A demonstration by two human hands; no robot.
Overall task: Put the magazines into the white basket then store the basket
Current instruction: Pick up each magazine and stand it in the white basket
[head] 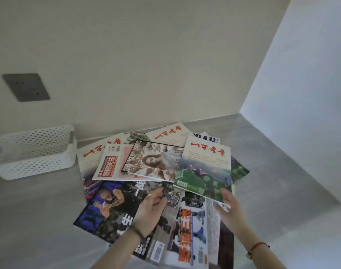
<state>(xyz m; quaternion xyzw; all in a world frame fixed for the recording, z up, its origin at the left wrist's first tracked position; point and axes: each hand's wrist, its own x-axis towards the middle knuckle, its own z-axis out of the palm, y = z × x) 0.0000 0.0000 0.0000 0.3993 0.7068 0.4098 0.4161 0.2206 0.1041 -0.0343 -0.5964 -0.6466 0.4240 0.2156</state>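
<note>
Several magazines [146,166] lie fanned out and overlapping on a grey counter [39,210]. A white perforated basket [35,152] stands empty at the back left, against the wall. My right hand [228,206] grips the near corner of a magazine with red characters and a green landscape cover [204,167], thumb on top. My left hand [153,208] hovers over the dark-covered magazine [107,206] in the middle of the pile, fingers spread, holding nothing.
A grey wall socket [26,87] sits on the back wall above the basket. A side wall [301,84] closes the counter on the right. Bare counter lies left of the pile and in front of the basket.
</note>
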